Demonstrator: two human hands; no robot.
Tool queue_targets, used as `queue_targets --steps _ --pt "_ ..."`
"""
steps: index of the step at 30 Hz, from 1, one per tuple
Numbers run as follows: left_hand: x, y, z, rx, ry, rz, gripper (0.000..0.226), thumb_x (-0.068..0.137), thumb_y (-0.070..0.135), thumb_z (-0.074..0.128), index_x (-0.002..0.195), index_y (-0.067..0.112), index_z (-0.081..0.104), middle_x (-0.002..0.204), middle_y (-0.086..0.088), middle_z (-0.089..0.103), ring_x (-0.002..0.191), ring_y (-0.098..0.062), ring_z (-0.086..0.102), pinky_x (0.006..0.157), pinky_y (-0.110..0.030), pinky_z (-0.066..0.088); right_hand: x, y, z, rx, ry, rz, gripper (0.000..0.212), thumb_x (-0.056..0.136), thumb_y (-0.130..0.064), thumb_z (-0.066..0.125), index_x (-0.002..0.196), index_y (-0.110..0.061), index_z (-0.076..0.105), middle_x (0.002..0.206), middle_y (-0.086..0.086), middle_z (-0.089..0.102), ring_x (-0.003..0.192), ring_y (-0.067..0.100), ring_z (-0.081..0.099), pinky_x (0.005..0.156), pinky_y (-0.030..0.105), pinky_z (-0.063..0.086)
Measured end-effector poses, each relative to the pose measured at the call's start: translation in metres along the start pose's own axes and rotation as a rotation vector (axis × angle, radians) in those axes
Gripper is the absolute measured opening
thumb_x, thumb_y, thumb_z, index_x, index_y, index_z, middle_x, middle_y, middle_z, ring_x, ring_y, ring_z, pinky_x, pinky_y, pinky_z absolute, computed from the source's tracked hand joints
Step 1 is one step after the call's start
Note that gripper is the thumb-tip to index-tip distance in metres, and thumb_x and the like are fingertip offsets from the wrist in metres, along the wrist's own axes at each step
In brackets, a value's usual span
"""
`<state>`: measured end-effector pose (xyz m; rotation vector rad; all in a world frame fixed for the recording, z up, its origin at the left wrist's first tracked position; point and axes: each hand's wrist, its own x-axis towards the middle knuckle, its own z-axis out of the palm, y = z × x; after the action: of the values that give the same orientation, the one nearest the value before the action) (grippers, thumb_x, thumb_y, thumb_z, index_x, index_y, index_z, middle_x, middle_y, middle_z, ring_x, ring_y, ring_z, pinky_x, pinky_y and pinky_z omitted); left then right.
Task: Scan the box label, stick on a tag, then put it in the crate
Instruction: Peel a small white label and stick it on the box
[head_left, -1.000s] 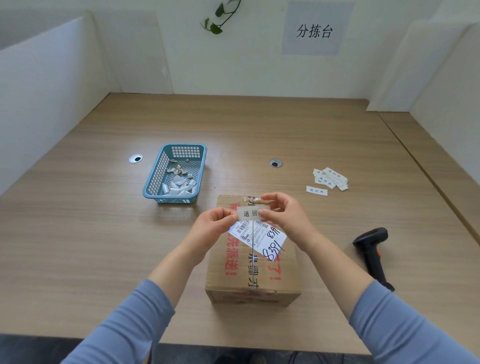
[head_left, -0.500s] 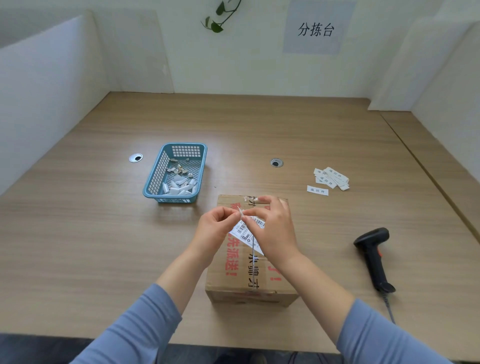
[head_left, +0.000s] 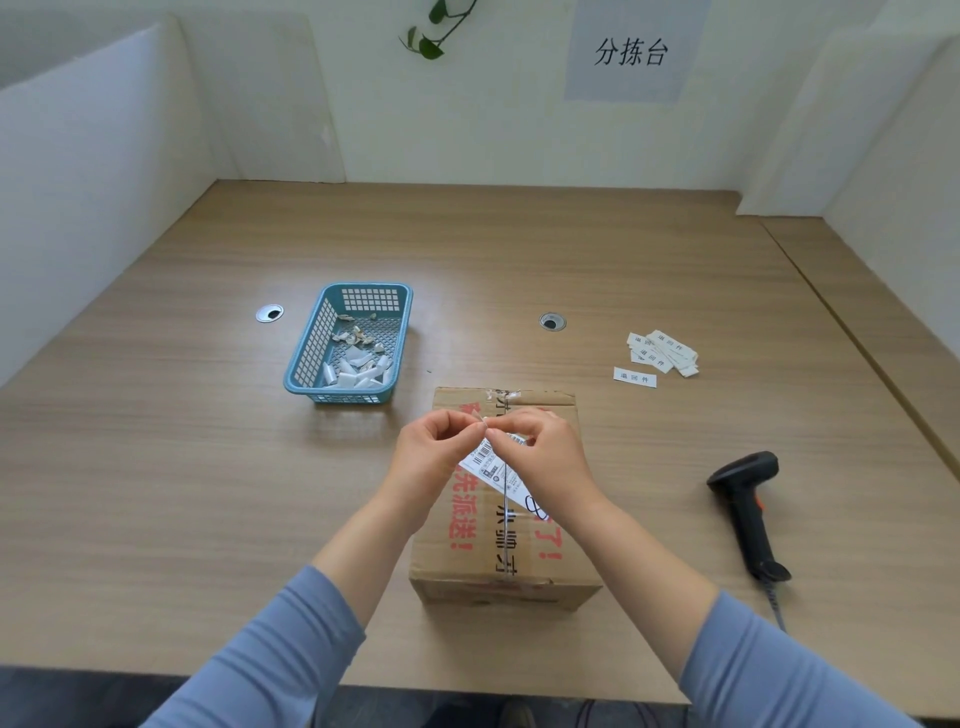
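Sitting on wooden table, near its front edge: cardboard box, flaps taped, red and black print on top, white shipping label lying skewed across the lid

Lying well right of the box: black handheld scanner, head pointing away, cable trailing off the front edge

Standing just beyond the box's far-left corner, apart from it: blue mesh basket, holding scraps of white backing paper

Lying beyond the box's far-right corner: loose pile of white tags, one single tag resting nearer the box than the pile

Hovering over the far half of the box lid, fingertips meeting above the label: left hand and right hand

Pinching narrowly, both hands, thumb against forefinger, on something small and pale between them; too small to name with certainty, looking like a tag turned edge-on

Covering part of the label: right hand; barcode end staying visible between the two wrists

Showing at the bottom: blue-grey sleeves on both forearms
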<state>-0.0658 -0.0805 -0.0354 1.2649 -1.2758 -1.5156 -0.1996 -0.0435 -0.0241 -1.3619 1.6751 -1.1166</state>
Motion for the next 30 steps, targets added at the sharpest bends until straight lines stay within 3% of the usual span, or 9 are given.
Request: queue_targets --steps 12,19,25,30 --pt "-0.0039 0.0045 -0.0010 -0.012 0.007 0.020 0.006 0.081 0.010 0.070 0.075 0.008 0.069 0.065 0.005 0.062 0.056 0.002 0.053 0.056 -0.009 0.042 0.0026 -0.0006 0.0017 -0.027 0.038 -0.009 0.011 0.084 -0.021 0.067 0.082 -0.019 0.077 0.079 -0.014 0.067 0.095 0.014 0.061 0.085 0.033 0.048" --pt "-0.0049 0.0070 -0.0017 -0.018 0.021 0.014 0.008 0.080 0.011 0.072 0.072 0.010 0.069 0.065 0.005 0.064 0.057 0.002 0.054 0.056 -0.009 0.044 0.0037 -0.0007 0.0046 -0.027 0.062 -0.010 0.010 0.082 -0.018 0.067 0.078 -0.017 0.075 0.073 -0.015 0.063 0.086 0.010 0.057 0.076 0.025 0.040" --pt "-0.0034 0.0079 -0.0023 -0.062 0.012 -0.029 0.010 0.081 0.009 0.071 0.071 0.011 0.068 0.059 0.009 0.061 0.052 0.001 0.051 0.056 -0.012 0.041 0.0044 -0.0045 0.0035 0.134 0.021 0.069 0.011 0.083 -0.014 0.066 0.082 -0.010 0.076 0.072 -0.011 0.065 0.070 0.000 0.057 0.068 0.015 0.040" --pt "-0.0027 0.0078 -0.0025 -0.090 0.005 -0.051 0.011 0.081 0.009 0.070 0.071 0.012 0.068 0.062 0.005 0.060 0.057 -0.005 0.050 0.064 -0.020 0.042 0.0053 -0.0065 0.0012 0.186 -0.008 0.083 0.010 0.085 -0.013 0.066 0.084 -0.010 0.076 0.075 -0.008 0.067 0.074 0.004 0.060 0.069 0.015 0.045"
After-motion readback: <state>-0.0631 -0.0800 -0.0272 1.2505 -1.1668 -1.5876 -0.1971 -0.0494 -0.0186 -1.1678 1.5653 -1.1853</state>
